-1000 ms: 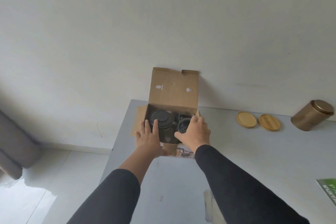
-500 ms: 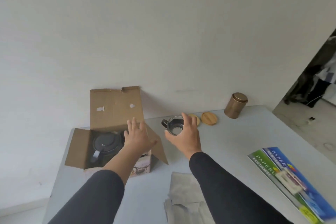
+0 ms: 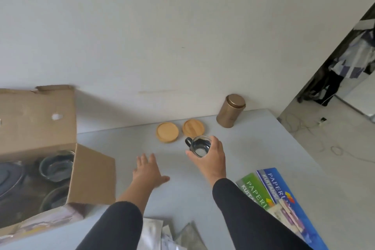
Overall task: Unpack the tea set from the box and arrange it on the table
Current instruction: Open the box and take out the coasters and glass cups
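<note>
An open cardboard box [image 3: 92, 178] stands at the left of the grey table [image 3: 253, 148]. Inside it I see a dark teapot lid [image 3: 9, 177] and two dark glass cups [image 3: 55, 166]. My right hand [image 3: 211, 157] grips a small glass cup [image 3: 198, 146] with a dark handle, held above the table just in front of two round wooden coasters [image 3: 167, 132]. My left hand [image 3: 147, 172] hovers open over the table between the box and the cup, fingers spread.
A bronze tin canister [image 3: 231, 110] stands by the wall behind the coasters. Green and blue paper packs [image 3: 274, 191] lie at the right front. Crumpled wrapping paper [image 3: 168, 233] lies at the near edge. The table's right edge drops to the floor.
My right hand lifted the glass cup out of the box and carried it right, toward the coasters. My left hand left the box and moved right over the table.
</note>
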Motion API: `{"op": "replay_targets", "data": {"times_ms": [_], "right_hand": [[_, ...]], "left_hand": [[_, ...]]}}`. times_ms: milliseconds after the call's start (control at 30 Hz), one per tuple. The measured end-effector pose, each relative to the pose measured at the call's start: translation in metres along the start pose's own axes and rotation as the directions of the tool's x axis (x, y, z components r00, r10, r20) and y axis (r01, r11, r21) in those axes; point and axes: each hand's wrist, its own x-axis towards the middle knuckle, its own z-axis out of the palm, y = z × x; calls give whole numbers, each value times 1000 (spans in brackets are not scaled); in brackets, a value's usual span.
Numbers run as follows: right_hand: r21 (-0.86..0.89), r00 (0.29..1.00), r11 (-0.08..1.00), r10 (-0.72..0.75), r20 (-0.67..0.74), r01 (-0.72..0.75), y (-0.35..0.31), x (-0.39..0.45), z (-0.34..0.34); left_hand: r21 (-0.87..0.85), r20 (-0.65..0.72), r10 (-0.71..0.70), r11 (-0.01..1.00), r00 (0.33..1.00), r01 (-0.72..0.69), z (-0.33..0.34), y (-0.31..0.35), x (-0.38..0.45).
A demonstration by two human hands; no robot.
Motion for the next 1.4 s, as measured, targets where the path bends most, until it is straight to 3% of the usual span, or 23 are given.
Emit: {"op": "replay_targets", "data": {"times_ms": [167,367,567,933,1233,1400], "right_hand": [[13,993,997,70,92,-71,56,44,1],[37,971,997,51,235,-61,79,68,24],[64,972,996,50,230,-66,87,76,41],[91,956,996,-5,293,-23,94,79,35],[-92,968,965,-240,71,246,60,87,11],[-37,949,948,-315,24,315,7,79,14]], "left_hand": [[163,68,-75,985,995,63,31,18,25],[215,118,-173,966,978,145,23,36,41],[255,142,-237,947,961,196,24,45,47],[284,89,-209,942,974,176,26,46,43],[200,1,-73,977,997,71,20,42,26],[121,-192,53,992,980,-29,-16,20,10]]}}
